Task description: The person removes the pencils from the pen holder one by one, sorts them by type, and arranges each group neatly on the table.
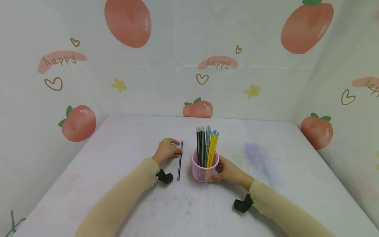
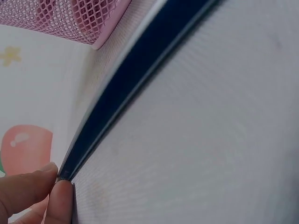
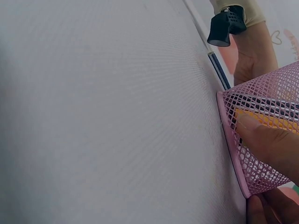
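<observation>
My left hand (image 1: 168, 151) pinches a dark blue pencil (image 1: 179, 166) near its far end, between thumb and fingertips. That pencil (image 2: 121, 93) runs large across the left wrist view, close over the white tabletop. To its right stands a pink mesh pencil cup (image 1: 196, 173), upright on the table. My right hand (image 1: 230, 171) holds the cup low on its right side, its thumb (image 3: 268, 140) pressed on the mesh in the right wrist view. Several pencils (image 1: 202, 144), black, green and yellow, stand in the cup with their eraser ends up.
A white cloth (image 1: 165, 72) printed with fruit, hearts and "happy" hangs behind the tabletop (image 1: 142, 204). A faint purple stain (image 1: 259, 161) marks the table at right. Black devices (image 1: 243, 204) are strapped at both wrists.
</observation>
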`<state>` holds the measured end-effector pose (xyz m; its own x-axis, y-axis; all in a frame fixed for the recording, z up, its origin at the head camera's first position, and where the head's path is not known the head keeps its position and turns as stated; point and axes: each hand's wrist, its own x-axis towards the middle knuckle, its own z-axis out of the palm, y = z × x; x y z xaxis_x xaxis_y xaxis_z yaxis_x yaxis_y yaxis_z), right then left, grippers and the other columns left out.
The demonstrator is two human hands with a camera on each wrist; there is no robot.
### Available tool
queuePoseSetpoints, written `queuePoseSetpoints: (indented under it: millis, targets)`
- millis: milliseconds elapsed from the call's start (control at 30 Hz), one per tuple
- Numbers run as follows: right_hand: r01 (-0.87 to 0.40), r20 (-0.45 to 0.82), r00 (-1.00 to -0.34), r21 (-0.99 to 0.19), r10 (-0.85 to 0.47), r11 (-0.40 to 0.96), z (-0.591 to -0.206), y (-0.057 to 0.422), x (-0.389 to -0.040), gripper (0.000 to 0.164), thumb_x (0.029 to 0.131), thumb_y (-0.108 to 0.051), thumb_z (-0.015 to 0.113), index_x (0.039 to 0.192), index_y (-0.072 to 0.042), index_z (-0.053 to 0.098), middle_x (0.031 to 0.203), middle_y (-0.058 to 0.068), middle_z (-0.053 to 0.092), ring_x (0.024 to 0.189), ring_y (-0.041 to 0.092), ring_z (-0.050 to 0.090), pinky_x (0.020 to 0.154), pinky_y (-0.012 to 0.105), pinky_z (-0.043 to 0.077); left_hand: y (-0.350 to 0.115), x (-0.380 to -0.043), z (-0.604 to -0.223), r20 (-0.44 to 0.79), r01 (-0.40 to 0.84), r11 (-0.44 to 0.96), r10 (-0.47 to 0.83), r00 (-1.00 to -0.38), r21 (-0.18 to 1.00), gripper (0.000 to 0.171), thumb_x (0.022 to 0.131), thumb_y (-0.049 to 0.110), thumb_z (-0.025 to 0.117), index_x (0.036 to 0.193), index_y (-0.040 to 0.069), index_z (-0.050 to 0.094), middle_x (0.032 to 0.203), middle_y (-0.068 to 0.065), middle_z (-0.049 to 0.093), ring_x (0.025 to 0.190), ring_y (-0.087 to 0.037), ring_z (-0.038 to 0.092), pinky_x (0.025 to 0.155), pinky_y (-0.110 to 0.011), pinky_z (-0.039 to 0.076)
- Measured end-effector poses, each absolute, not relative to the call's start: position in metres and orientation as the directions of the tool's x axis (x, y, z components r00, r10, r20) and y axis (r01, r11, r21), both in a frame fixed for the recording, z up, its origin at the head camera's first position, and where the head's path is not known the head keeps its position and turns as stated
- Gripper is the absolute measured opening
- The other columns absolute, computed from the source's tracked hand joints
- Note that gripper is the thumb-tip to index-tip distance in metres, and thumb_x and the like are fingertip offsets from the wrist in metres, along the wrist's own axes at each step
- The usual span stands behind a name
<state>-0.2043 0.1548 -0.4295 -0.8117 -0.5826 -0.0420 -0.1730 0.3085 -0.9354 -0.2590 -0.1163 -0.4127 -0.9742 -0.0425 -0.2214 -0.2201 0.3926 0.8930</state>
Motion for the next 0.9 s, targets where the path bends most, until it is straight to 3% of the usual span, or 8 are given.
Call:
queuePoseSetpoints:
  millis: [200,567,733,900]
  targets:
    - [-0.159,-0.055,-0.818,-0.935,-0.572,0.318,-0.428,0.154,-0.203,0.097,0.071,-0.003,0.084,0.149,0.002,0.027,0.146,0.022,0.044,0.135,0.038,0.042,0.112,0.049,0.035,-0.117,-0.258,-0.410,-0.244,-0.245,0.361,-0.047,-0.969,0.900,0.041,0.078,-0.002,0.077,0.117,-0.002,0.065,0.088,-0.014,0.068,0.056,-0.008,0.062,0.059,-0.022,0.058]
    - [-0.175,-0.051,-0.819,-0.927,-0.572,0.333,-0.427,0.153,-0.202,0.099,0.071,-0.009,0.086,0.150,-0.001,0.027,0.146,0.020,0.044,0.134,0.036,0.044,0.110,0.045,0.038,-0.123,-0.256,-0.400,-0.200,-0.192,0.318,-0.009,-0.980,0.928,0.041,0.078,0.001,0.077,0.117,-0.002,0.064,0.080,-0.010,0.071,0.059,-0.010,0.065,0.062,-0.024,0.059]
    - [-0.176,-0.050,-0.815,-0.928,-0.578,0.329,-0.427,0.153,-0.202,0.099,0.071,-0.008,0.086,0.150,0.000,0.027,0.147,0.021,0.043,0.135,0.037,0.042,0.111,0.047,0.037,-0.123,-0.256,-0.386,-0.185,-0.177,0.256,0.010,-0.983,0.950,0.044,0.082,0.002,0.075,0.123,-0.004,0.060,0.084,-0.009,0.069,0.066,-0.010,0.063,0.065,-0.025,0.060]
    - [-0.129,-0.078,-0.823,-0.939,-0.562,0.319,-0.427,0.153,-0.202,0.099,0.070,-0.006,0.086,0.150,-0.002,0.027,0.148,0.018,0.043,0.137,0.037,0.041,0.112,0.049,0.034,-0.122,-0.253,-0.370,-0.147,-0.138,0.199,0.030,-0.989,0.970,0.042,0.085,0.007,0.073,0.125,-0.001,0.060,0.095,-0.012,0.068,0.078,-0.020,0.067,0.069,-0.028,0.061]
